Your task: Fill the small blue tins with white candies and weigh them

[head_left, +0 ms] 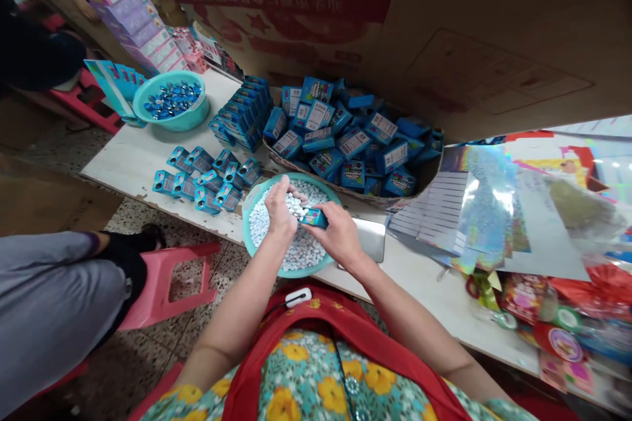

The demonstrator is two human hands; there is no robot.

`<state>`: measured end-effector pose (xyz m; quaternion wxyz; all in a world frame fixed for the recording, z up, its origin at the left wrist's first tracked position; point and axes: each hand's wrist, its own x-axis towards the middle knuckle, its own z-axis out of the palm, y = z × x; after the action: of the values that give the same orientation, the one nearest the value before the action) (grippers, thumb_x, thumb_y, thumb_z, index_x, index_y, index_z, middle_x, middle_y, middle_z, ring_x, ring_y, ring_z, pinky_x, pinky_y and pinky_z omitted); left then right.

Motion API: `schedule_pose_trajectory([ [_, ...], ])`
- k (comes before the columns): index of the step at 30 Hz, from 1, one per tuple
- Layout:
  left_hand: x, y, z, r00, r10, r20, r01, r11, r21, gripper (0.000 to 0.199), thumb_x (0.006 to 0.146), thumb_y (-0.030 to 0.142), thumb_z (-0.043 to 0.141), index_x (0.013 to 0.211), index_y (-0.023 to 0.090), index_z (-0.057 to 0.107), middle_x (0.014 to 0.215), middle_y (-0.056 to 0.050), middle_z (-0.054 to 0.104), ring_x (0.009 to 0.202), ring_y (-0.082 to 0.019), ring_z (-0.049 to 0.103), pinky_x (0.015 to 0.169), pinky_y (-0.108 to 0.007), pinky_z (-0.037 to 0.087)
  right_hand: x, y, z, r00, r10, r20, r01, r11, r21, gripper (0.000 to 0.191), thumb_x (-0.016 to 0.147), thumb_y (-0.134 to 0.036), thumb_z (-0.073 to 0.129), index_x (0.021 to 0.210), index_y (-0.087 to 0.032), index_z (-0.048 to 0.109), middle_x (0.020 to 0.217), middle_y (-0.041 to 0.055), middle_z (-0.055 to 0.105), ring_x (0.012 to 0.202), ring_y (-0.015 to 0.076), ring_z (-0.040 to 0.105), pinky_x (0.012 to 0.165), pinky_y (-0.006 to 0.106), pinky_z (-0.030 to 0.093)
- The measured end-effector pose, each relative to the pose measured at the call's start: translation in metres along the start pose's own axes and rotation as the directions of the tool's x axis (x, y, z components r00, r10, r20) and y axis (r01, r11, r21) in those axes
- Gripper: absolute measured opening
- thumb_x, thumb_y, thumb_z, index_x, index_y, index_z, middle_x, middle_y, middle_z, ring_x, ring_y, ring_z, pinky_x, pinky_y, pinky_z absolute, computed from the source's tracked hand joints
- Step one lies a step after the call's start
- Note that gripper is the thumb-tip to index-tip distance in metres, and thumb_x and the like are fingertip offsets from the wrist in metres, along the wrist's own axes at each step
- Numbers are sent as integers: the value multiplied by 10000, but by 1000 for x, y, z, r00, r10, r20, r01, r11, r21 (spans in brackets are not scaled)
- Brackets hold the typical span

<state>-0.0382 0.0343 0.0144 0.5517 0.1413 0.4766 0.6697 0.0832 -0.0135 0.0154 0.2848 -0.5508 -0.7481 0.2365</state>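
Your left hand [279,209] curls into a cup around a small heap of white pellets [296,204], above a turquoise basin [246,220] filled with more of them. Your right hand [342,235] pinches a small blue candy carton [312,216] between thumb and fingers. The carton lies sideways between your hands, its left end at the cupped heap, just right of your left palm. Beyond the basin, a cut-down cardboard box [376,201] holds a jumble of similar blue cartons [353,143].
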Motion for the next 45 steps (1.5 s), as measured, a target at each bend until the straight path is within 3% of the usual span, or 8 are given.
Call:
schedule_pose_trajectory([
  [4,1,4,2,1000,28,2,-28,1000,2,418,698,464,693,573,154,441,518,16,500,465,-107,538,516,-234,437,6,-1,1,1000,18,-14,-17,999,29,319,785,-391,675,1035,-203,613,985,79,647,937,258,589,797,357,440],
  [12,8,17,0,999,18,26,-18,1000,-22,397,692,478,696,648,156,468,557,25,519,463,-93,532,489,-214,434,8,-8,1,997,40,-62,-29,987,161,336,751,-374,714,1016,-194,611,967,67,646,925,242,604,798,341,461],
  [24,13,13,3,1000,-3,-14,3,1000,13,415,684,504,690,647,157,466,537,36,506,443,-93,526,478,-209,434,14,-6,6,995,78,-58,-69,987,143,322,725,-381,729,979,-209,631,942,54,660,899,240,619,784,343,469],
  [34,7,22,1,995,73,64,-76,996,36,408,743,478,653,586,154,460,543,10,529,524,-124,580,537,-234,459,16,-11,6,991,97,-92,-76,974,214,322,713,-364,742,975,-213,632,925,44,656,882,229,614,777,333,466],
  [39,2,29,3,980,174,93,-182,979,88,343,759,450,646,648,161,498,561,31,519,523,-109,570,573,-236,470,19,-18,4,988,92,-127,-58,966,250,310,720,-347,743,974,-211,629,943,50,653,909,231,605,806,341,461],
  [45,3,29,2,978,184,93,-193,977,92,377,779,453,616,596,163,460,564,23,513,538,-119,575,593,-260,489,18,-21,9,986,117,-119,-82,961,265,303,719,-344,744,966,-211,628,915,46,648,877,227,605,782,334,461],
])
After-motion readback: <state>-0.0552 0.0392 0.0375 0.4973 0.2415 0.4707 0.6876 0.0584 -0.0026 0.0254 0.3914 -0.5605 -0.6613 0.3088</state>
